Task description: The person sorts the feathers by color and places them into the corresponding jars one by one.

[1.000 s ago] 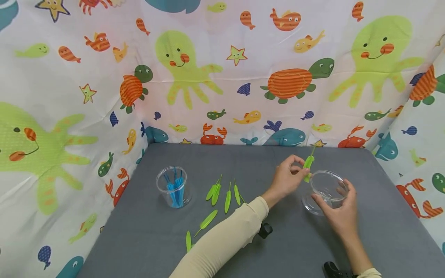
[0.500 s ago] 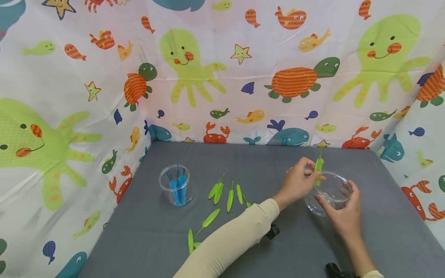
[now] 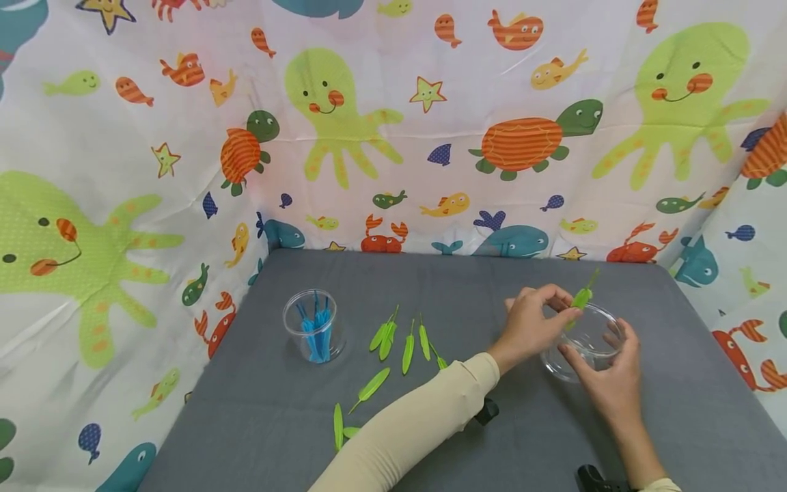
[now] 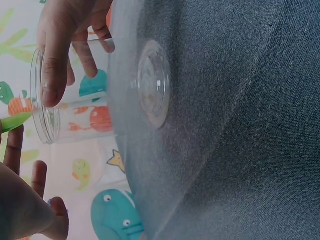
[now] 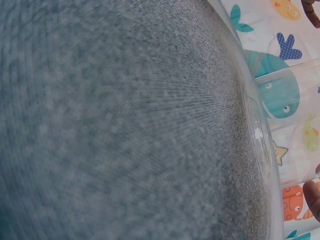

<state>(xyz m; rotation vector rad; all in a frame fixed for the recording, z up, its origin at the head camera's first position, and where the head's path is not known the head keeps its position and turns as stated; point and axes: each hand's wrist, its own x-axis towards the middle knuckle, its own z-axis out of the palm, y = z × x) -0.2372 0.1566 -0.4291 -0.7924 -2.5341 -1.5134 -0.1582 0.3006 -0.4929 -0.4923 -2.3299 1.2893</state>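
Observation:
My left hand (image 3: 533, 324) pinches a green feather (image 3: 582, 298) at the rim of a clear jar (image 3: 591, 335). The feather's thin stem points up and to the right; its lower part is partly behind my fingers. My right hand (image 3: 615, 386) grips the jar from the right, thumb on the near side and fingers round the far side. In the left wrist view, the feather (image 4: 16, 121) is close to the mouth of the jar (image 4: 82, 122). Only fingertips (image 5: 311, 197) show at the edge of the right wrist view.
Another clear jar (image 3: 299, 338) with several blue feathers (image 3: 319, 331) stands at the left. Several green feathers (image 3: 371, 387) lie loose on the grey cloth (image 3: 258, 417) between the jars. A printed sea-animal curtain (image 3: 369, 219) borders the table at the back and sides.
My left hand has moved right with the green feather, bringing it to the jar's rim. The feather has gone from nearly upright to leaning right. My right hand stays on the jar.

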